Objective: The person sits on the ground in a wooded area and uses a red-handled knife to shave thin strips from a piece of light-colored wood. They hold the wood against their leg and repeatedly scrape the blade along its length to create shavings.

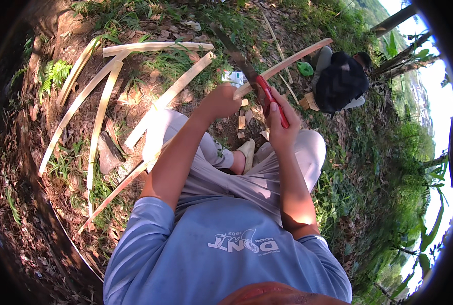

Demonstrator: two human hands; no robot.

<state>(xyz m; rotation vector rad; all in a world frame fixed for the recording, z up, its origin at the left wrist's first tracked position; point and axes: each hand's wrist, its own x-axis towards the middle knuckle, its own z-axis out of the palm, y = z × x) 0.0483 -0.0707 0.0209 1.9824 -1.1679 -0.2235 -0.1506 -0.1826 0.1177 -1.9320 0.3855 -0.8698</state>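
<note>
My right hand [283,119] is wrapped round the red handle [272,99] of a saw. Its long dark blade [235,53] points up and to the left, crossing a wooden strip [297,57] near the strip's close end. Blade teeth are too small to make out. My left hand [220,103] is closed on that same end of the strip, just left of the blade. The strip's other end reaches away to the upper right. Several short wood blocks [241,122] lie on the ground below my hands, between my bent legs.
Several long pale wood strips [100,114] are scattered on the leafy ground at left; one [173,84] runs close to my left knee. Another person [340,81] in dark clothing sits at the far right, near a green bag [305,68]. Grass and trunks line the right side.
</note>
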